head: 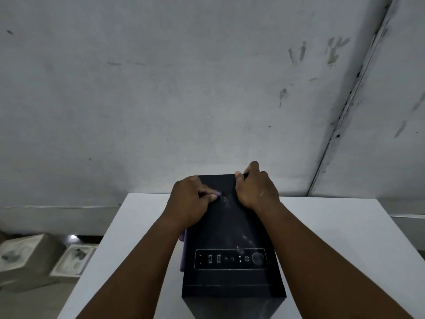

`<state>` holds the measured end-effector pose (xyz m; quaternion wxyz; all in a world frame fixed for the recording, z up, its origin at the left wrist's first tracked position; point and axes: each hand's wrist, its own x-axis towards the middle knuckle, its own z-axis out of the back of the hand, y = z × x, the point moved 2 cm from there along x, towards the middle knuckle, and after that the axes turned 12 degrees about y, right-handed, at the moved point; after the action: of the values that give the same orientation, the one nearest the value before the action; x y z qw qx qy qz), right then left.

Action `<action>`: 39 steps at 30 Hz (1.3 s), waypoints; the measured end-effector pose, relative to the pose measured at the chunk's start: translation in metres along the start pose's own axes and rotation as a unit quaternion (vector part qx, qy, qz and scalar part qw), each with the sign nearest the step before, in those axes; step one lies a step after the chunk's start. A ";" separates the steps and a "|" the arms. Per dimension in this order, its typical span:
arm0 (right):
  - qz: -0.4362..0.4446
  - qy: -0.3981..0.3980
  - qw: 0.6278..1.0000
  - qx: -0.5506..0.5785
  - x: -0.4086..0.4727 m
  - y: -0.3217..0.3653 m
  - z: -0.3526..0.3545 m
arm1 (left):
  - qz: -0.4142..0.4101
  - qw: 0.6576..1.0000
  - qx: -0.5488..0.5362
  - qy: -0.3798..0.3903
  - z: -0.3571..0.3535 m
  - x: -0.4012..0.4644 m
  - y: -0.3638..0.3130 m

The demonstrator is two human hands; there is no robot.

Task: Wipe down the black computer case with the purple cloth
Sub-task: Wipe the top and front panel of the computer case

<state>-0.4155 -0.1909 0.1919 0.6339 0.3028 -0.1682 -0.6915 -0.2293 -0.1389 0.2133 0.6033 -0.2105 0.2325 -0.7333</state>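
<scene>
Nearest the camera is the front end of the tall black metal computer case (232, 238), standing upright on the white flat-topped bench (333, 238). Its top panel carries an outlined strip of ports and round buttons (231, 259). Pale dusty smears run up the panel beyond that strip, so the top looks only partly cleaned.

Further along, the soft purple cloth (183, 252) hangs down the case's left side below the left wrist, and a small tip of it shows at the fingertips. The left hand (192, 199) has its fingers curled around that cloth, its grip closed on it and pressed against the top-left edge of the case. The right hand (256, 188) curls over the far right corner of the case, thumb on the top and fingers wrapped around the edge, apparently steadying it.

The step in hand seems to be wiping the far part of the top panel. The next move probably calls for dragging the cloth across the smears towards the right hand while the case is held firm, then going over the port strip and the sides.

Beyond the bench stands a stained grey wall (161, 88) with a dark seam on the right. At floor level to the left lie pale moulded packing blocks (30, 256).
</scene>
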 end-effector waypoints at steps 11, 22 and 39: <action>-0.014 0.013 1.000 0.011 0.012 0.000 -0.004 | 0.035 0.999 -0.001 -0.018 0.010 0.040 0.006; -0.003 0.024 0.999 0.037 0.015 -0.002 -0.003 | 0.017 1.000 0.015 -0.018 0.009 0.033 0.011; 0.003 0.041 0.997 0.067 0.011 -0.002 -0.002 | 0.007 0.999 0.021 -0.044 0.003 0.027 0.009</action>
<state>-0.4158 -0.2017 0.1874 0.6207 0.3722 -0.1883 -0.6639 -0.2257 -0.1670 0.2112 0.6223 -0.2281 0.1916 -0.7239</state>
